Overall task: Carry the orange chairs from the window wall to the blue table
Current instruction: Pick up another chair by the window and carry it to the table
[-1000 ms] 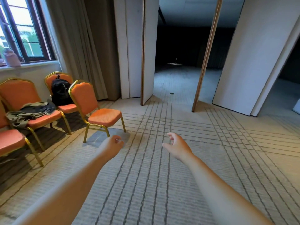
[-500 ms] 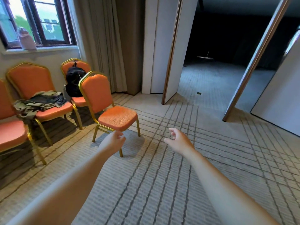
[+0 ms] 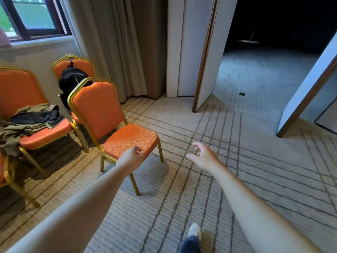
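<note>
Room: patterned beige carpet (image 3: 237, 170) fills the floor; a window (image 3: 32, 17) sits at upper left with a long curtain (image 3: 109, 48) beside it, and a folding door (image 3: 206, 52) stands ajar onto a dark room at upper right.
Nearest orange chair (image 3: 130, 138): left of centre, apart from the wall row, turned at an angle with its seat toward the frame's middle.
Other chairs: one (image 3: 18, 92) at the left edge bears a heap of clothes (image 3: 31, 119); another (image 3: 73, 67) behind it bears a black backpack (image 3: 70, 83).
Left arm: bare, stretched from the lower left corner up toward the nearest chair.
Left hand (image 3: 132, 157): back toward the camera, overlapping the seat's front edge; fingers curl out of sight, so grip or contact cannot be told.
Right arm: bare, stretched from the lower right toward centre.
Right hand (image 3: 204, 157): over bare carpet, right of the chair and apart from it; fingers loosely bent and spread, thumb out, holding nothing.
Foot (image 3: 194, 230): a pale shoe at the bottom edge, between the arms.
</note>
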Demonstrator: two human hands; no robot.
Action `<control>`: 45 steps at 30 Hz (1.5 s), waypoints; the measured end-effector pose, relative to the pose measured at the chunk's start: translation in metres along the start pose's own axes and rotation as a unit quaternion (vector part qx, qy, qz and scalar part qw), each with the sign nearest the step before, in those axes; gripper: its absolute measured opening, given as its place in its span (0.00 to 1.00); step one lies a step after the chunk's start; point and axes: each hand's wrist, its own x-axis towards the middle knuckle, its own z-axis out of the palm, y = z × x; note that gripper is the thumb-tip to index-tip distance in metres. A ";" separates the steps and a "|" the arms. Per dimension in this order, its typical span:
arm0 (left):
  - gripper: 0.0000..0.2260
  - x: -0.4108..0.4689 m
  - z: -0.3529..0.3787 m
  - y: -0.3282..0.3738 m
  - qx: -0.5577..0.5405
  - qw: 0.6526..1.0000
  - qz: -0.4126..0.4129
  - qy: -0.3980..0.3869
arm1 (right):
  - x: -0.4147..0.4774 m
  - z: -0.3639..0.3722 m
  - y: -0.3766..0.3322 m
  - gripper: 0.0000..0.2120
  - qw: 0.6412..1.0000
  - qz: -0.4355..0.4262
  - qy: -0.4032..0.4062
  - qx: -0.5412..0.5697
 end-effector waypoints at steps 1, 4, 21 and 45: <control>0.18 0.019 0.003 0.003 -0.001 1.000 -0.003 0.005 | 0.022 -0.002 -0.001 0.29 1.000 -0.002 -0.008 0.000; 0.18 0.109 0.018 0.022 -0.010 0.999 -0.029 0.034 | 0.131 -0.012 -0.004 0.29 0.999 -0.021 -0.042 -0.002; 0.18 0.440 0.020 0.056 -0.122 0.965 -0.196 0.121 | 0.543 -0.002 -0.120 0.28 0.959 -0.157 -0.207 -0.112; 0.16 0.644 -0.013 -0.047 -0.335 0.648 -0.605 0.319 | 0.868 0.237 -0.351 0.26 0.686 -0.417 -0.505 -0.318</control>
